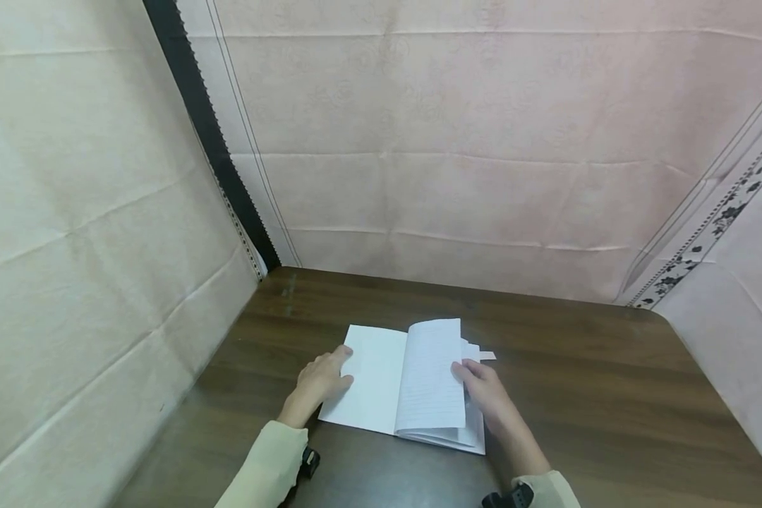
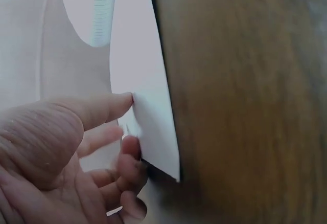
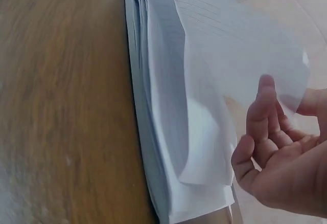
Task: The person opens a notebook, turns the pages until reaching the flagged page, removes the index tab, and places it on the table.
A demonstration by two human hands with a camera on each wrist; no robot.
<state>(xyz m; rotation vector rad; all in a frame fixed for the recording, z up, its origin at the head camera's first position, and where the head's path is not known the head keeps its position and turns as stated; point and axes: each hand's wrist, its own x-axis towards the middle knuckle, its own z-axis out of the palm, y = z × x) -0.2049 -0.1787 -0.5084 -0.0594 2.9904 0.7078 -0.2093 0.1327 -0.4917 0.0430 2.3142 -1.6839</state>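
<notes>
An open notebook point(image 1: 371, 367) lies on the table, its left side blank and white. At its left edge is my left hand point(image 1: 320, 384), thumb on top and fingers at the edge, pinching the left side point(image 2: 143, 75) in the left wrist view. My right hand point(image 1: 485, 391) holds a lined page point(image 1: 432, 381) by its right edge, between thumb and fingers. That page curves up off the others, and in the right wrist view more loose, bent pages point(image 3: 204, 147) stand beneath it. A small white strip point(image 1: 487, 355) sticks out at the notebook's right side.
The brown wooden table point(image 1: 609, 395) runs back to a pale cloth wall point(image 1: 451, 176). More cloth hangs at the left and right, with a dark band point(image 1: 216, 134) in the left corner. Both wrists wear black devices point(image 1: 310, 462).
</notes>
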